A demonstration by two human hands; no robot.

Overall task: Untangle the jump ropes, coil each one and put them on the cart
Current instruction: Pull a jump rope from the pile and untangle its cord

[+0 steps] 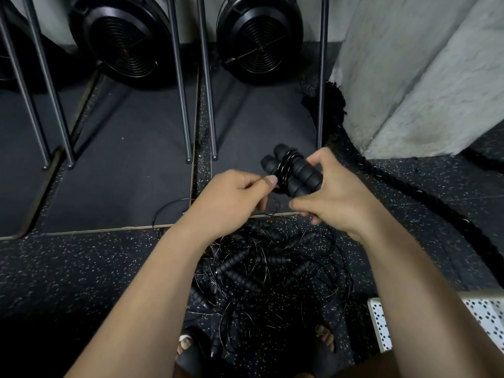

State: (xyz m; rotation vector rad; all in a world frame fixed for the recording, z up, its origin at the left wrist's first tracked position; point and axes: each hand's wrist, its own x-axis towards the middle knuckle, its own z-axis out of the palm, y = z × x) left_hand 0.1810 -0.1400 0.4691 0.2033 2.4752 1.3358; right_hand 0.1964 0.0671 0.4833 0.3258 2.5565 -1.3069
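Note:
My right hand [331, 199] grips the two ribbed black foam handles of a jump rope [293, 170], held side by side with thin black cord wound around their middle. My left hand [231, 199] pinches the loose end of that cord right beside the winding. Below my forearms a tangled pile of more jump ropes [261, 271], black handles and thin cords, lies on the speckled rubber floor. A corner of the white perforated cart [381, 323] shows at the lower right.
Two black fan-wheel machines [259, 39] stand at the back on dark mats, with metal rails [207, 85] slanting down. A thick black battle rope [425, 192] runs along the floor at right beside a grey concrete pillar [409, 77]. My sandalled feet [191, 347] are near the pile.

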